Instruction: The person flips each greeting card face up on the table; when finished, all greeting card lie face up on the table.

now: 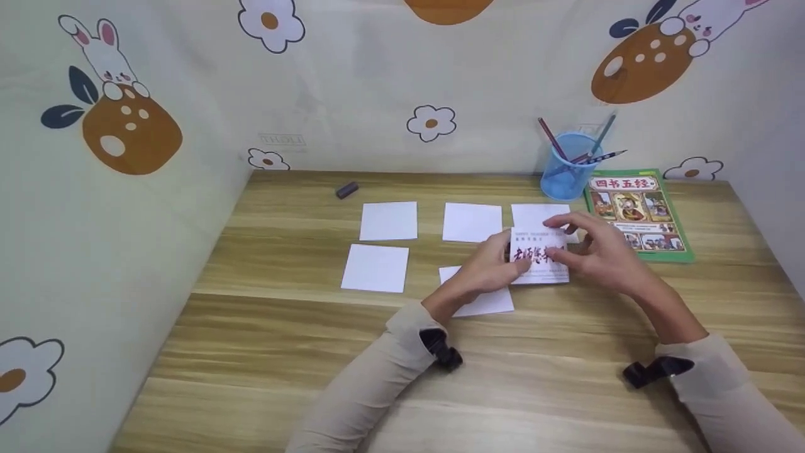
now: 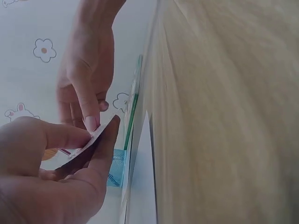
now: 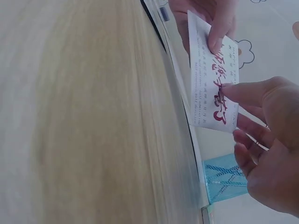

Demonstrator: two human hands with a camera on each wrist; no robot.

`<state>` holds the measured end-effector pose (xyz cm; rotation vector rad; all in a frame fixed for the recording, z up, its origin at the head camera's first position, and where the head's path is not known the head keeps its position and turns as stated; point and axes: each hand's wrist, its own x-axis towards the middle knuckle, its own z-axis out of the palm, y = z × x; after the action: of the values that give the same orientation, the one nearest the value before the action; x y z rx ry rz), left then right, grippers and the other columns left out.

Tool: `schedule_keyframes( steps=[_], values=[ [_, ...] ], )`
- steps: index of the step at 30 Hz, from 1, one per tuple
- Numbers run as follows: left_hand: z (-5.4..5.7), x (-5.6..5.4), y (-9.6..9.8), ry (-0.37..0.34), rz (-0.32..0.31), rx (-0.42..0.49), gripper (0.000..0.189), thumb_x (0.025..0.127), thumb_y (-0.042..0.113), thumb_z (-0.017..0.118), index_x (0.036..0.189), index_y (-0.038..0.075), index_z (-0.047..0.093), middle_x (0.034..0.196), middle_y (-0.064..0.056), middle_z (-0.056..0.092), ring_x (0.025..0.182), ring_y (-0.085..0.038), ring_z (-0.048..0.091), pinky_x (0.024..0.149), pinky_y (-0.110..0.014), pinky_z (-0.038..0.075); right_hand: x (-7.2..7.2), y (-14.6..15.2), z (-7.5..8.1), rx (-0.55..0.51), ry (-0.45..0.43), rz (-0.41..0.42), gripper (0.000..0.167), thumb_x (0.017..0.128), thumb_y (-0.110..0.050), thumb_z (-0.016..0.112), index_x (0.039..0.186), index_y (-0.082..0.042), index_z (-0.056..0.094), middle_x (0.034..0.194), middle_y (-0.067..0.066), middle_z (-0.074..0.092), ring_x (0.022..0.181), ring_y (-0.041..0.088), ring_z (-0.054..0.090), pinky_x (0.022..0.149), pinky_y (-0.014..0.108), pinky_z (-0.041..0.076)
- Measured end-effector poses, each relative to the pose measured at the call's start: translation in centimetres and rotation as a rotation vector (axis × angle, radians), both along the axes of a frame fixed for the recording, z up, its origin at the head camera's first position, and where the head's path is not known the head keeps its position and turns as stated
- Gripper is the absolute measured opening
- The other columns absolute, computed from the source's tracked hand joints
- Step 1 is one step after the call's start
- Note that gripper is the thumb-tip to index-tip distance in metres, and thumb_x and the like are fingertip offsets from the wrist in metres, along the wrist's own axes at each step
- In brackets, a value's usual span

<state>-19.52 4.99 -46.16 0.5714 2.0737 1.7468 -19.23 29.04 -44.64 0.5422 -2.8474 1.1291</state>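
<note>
A small white card [image 1: 539,274] with red brush-style Chinese characters and fine grey print is held up over the table, close above the right-hand papers. My left hand [image 1: 487,267] grips its left side, thumb on the printed face and fingers underneath. At the card's right side is my right hand [image 1: 604,255], its thumb resting on the red characters and its other fingers bent near the edge. In the right wrist view the card [image 3: 205,84] faces the camera, with both thumbs on it. Edge-on in the left wrist view, the card [image 2: 100,135] shows a dark underside.
Blank white square papers lie in two rows, including a back-left one [image 1: 388,221], a front-left one [image 1: 375,268] and one partly under my left arm [image 1: 487,303]. A blue mesh pencil cup [image 1: 563,179], a green-bordered book [image 1: 676,236] and a dark eraser-like block [image 1: 347,190] stand farther back.
</note>
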Motion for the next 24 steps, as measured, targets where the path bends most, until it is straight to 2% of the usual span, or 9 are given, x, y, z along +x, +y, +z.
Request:
schedule_keyframes(
  steps=[3,6,8,10,12,14,20,24],
  values=[
    [0.2,0.2,0.1,-0.02,-0.024,-0.002,0.052,0.101,0.003,0.066,0.151,0.004,0.051,0.13,-0.012,0.072,0.103,-0.006,0.068,0.091,-0.019,0.056,-0.2,0.4,-0.2,0.059,0.003,0.016,0.042,0.093,-0.02,0.087,0.133,-0.015,0.074,0.132,0.009,0.073,0.113,0.024,0.06,0.088,0.036,0.05],
    [0.7,0.4,0.0,0.014,-0.039,-0.089,0.061,0.099,0.005,0.072,0.154,0.004,0.044,0.132,-0.016,0.071,0.109,-0.012,0.072,0.09,-0.019,0.058,-0.4,1.0,-0.3,0.115,-0.014,0.039,0.041,0.091,-0.017,0.088,0.13,-0.014,0.076,0.126,0.01,0.076,0.11,0.026,0.063,0.092,0.042,0.048],
    [1.2,0.3,-0.1,0.091,-0.054,-0.212,0.066,0.099,0.011,0.075,0.157,0.004,0.044,0.138,-0.017,0.068,0.118,-0.018,0.071,0.096,-0.021,0.057,-0.5,1.4,-0.4,0.147,-0.038,0.048,0.041,0.09,-0.015,0.089,0.129,-0.013,0.077,0.125,0.011,0.076,0.111,0.028,0.063,0.095,0.044,0.047],
    [1.7,0.3,-0.3,0.18,-0.066,-0.355,0.067,0.099,0.017,0.078,0.157,0.006,0.047,0.147,-0.016,0.063,0.131,-0.02,0.066,0.107,-0.023,0.054,-0.5,1.7,-0.5,0.168,-0.073,0.061,0.041,0.09,-0.014,0.088,0.13,-0.011,0.077,0.125,0.012,0.075,0.114,0.03,0.064,0.1,0.047,0.047],
    [2.2,0.2,-0.8,0.25,-0.089,-0.465,0.065,0.099,0.022,0.078,0.156,0.007,0.051,0.154,-0.013,0.059,0.143,-0.022,0.057,0.119,-0.028,0.047,-0.6,1.9,-0.5,0.181,-0.096,0.07,0.042,0.091,-0.015,0.088,0.131,-0.011,0.077,0.125,0.013,0.075,0.116,0.032,0.064,0.103,0.049,0.046],
    [2.5,0.3,-1.4,0.309,-0.103,-0.556,0.061,0.1,0.025,0.078,0.155,0.01,0.055,0.159,-0.009,0.057,0.15,-0.021,0.05,0.126,-0.03,0.041,-0.7,2.0,-0.6,0.192,-0.11,0.077,0.042,0.091,-0.016,0.088,0.131,-0.011,0.078,0.125,0.013,0.074,0.118,0.032,0.063,0.104,0.049,0.045],
    [2.6,0.9,-4.8,0.399,-0.147,-0.652,0.053,0.099,0.027,0.081,0.147,0.013,0.066,0.152,-0.005,0.064,0.148,-0.025,0.051,0.127,-0.034,0.039,-0.8,2.0,-0.5,0.194,-0.149,0.088,0.043,0.093,-0.021,0.087,0.134,-0.014,0.077,0.125,0.012,0.073,0.118,0.031,0.062,0.104,0.047,0.044],
    [2.3,1.3,-7.5,0.413,-0.21,-0.701,0.062,0.095,0.036,0.085,0.15,0.017,0.064,0.161,-0.005,0.057,0.155,-0.025,0.044,0.13,-0.037,0.038,-0.4,1.6,-0.2,0.171,-0.15,0.104,0.042,0.097,-0.022,0.083,0.138,-0.018,0.075,0.131,0.009,0.072,0.124,0.031,0.062,0.106,0.05,0.045]
  ],
)
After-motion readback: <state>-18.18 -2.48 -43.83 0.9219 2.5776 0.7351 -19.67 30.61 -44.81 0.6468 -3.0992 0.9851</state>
